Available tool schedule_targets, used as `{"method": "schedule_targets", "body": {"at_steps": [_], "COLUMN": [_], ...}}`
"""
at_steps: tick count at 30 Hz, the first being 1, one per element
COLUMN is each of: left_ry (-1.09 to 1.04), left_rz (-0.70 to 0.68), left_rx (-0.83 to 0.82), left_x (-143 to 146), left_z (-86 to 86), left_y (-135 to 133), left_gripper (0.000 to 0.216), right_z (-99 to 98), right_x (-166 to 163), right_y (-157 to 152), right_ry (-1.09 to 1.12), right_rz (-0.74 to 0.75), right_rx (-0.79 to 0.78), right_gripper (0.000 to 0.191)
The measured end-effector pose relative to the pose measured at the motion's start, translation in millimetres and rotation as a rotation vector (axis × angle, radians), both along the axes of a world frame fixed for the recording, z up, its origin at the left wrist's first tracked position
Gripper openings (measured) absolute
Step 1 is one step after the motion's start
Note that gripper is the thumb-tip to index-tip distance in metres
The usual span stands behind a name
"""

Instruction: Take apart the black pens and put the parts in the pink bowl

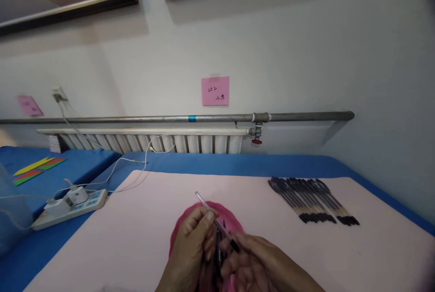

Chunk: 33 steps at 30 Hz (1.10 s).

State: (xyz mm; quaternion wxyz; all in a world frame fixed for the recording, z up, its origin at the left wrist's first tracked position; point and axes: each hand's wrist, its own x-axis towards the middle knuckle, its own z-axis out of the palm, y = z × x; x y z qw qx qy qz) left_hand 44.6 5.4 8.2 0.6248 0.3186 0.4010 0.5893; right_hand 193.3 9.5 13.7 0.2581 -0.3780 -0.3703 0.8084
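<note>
My left hand (pixel 192 249) is closed round a clear pen barrel (pixel 208 205) that sticks up and to the left between its fingertips. It also seems to grip several more pen parts lower down. My right hand (pixel 258 260) is closed, pinching the dark end of that same pen near the middle. Both hands hover over a pink-red round container (pixel 234 219) on the pale pink mat (pixel 142 237). A row of several finished dark pens (pixel 311 201) lies on the mat to the right, apart from my hands.
A white power strip (pixel 70 208) with plugs and white cables lies at the left on the blue table cover (pixel 238 165). Coloured strips (pixel 37 169) lie on the far left table. A radiator (pixel 152 142) and pipe run along the wall behind.
</note>
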Motion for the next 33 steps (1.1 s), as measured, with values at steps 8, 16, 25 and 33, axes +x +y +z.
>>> {"method": "schedule_targets", "body": {"at_steps": [8,16,25,33], "left_ry": [0.011,0.039,0.417,1.166], "left_rz": [-0.012,-0.016,0.03,-0.208], "left_rx": [0.016,0.022,-0.134,-0.142], "left_x": [0,-1,-27,-32], "left_z": [-3.9,-4.9,-3.5,-20.2], "left_y": [0,1,8,6], "left_gripper": [0.022,0.024,0.036,0.018], "right_z": [-1.1,1.9,-13.5,-25.1], "right_x": [2,3,14,48], "right_y": [2,1,0,49], "right_ry": [-0.087,-0.184,-0.849,-1.156], "right_rz": [-0.097,0.034,0.223,-0.201], "right_rx": [0.237,0.27,1.276,1.297], "right_gripper": [0.018,0.022,0.019,0.023]}}
